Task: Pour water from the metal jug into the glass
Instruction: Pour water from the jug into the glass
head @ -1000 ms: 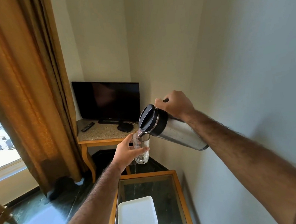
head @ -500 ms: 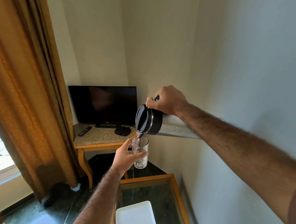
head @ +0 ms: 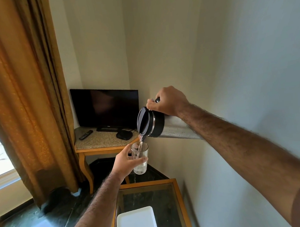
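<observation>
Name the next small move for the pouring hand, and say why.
Probably hold the metal jug at this tilt: a thin stream runs from its spout into the glass, with water only near the bottom. The right hand grips the handle; the left hand steadies the glass.

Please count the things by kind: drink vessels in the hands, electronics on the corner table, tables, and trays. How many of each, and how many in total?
Drink vessels: 2, the metal jug in the right hand and the glass in the left hand
Electronics: 3, television, remote, black box
Tables: 2, corner table, glass-top table
Trays: 1, white tray
Total: 8
</observation>
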Tool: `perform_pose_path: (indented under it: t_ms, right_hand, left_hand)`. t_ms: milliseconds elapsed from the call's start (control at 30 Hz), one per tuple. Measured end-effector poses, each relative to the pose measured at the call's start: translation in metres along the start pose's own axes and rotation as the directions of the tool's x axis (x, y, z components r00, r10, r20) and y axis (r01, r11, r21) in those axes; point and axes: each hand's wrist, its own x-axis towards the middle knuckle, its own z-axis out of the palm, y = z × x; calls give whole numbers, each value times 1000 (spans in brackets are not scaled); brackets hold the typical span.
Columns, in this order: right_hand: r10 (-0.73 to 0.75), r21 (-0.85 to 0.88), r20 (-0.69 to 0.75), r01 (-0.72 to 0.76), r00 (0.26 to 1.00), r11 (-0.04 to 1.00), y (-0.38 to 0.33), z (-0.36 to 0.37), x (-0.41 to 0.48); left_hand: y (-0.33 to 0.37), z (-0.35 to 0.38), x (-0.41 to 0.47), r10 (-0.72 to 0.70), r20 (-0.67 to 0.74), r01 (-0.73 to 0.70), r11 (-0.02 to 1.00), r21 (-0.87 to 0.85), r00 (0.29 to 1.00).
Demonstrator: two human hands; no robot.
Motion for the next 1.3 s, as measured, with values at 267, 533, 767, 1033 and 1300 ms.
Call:
perform_pose_path:
  t_ms: [267,533,767,1033,1300]
  right_hand:
    - [-22,-7,3,22,1000,1000,-5,-3,4]
    - [-57,-28,5,57,998,998,-8,-3,9]
    - [-67,-41,4,67,998,997,-11,-2,13]
    - [-107,-57,-17,106,994,993,-13,-4,22]
    - [-102,-59,-14,101,995,993,-12,-2,29]
  left_hand:
    - [1,-2,0,5,-2,-5,1000,-10,1000]
    - [-8,-6,0,-2,-9,2,1000,-15,1000]
    - [-7,-6,2,12,-26,-13,1000,-12,1000]
    - [-11,-7,10,22,-27,-22,1000,-13,999]
    - [-9,-10,15,33,-31,-34,999,-14,999]
